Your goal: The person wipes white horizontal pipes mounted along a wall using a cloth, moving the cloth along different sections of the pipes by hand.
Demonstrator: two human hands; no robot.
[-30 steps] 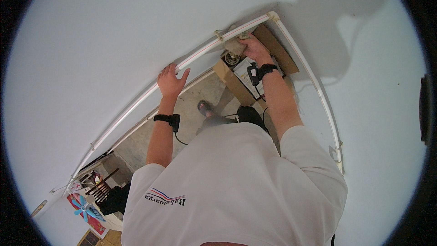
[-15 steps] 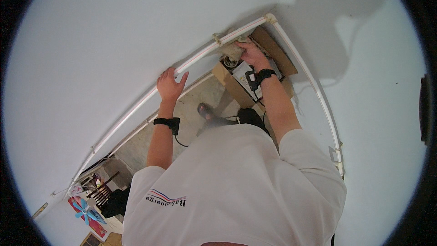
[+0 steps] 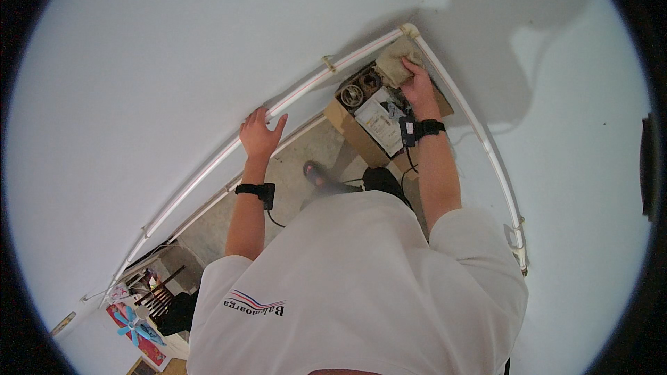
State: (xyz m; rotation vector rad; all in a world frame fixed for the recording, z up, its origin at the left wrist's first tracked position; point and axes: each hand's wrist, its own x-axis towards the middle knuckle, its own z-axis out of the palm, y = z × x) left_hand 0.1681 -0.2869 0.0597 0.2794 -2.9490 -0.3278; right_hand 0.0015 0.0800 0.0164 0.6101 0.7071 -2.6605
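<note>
A white pipe [image 3: 198, 184] with a thin red stripe runs along the wall and turns at an elbow joint [image 3: 409, 30]. My left hand [image 3: 258, 135] rests on its left stretch, fingers curled over the pipe and thumb sticking out to the side. Near the corner, my right hand [image 3: 417, 87] is closed on a beige cloth [image 3: 399, 60], pressing it close under the pipe by the elbow. The cloth hangs over the far end of an open cardboard box [image 3: 347, 128]; whether it touches the pipe is hard to tell.
Inside the box lie a white package [image 3: 379, 121] and a roll of tape [image 3: 352, 95]. Pipe clips [image 3: 328, 64] sit on the wall. A light blue fan [image 3: 130, 323] and a dark chair [image 3: 158, 302] stand at the lower left. My foot [image 3: 314, 172] is on the floor.
My right hand has moved the cloth rightward along the pipe, from near the clip to the elbow corner, uncovering more of the box's contents. My left hand has stayed on the pipe.
</note>
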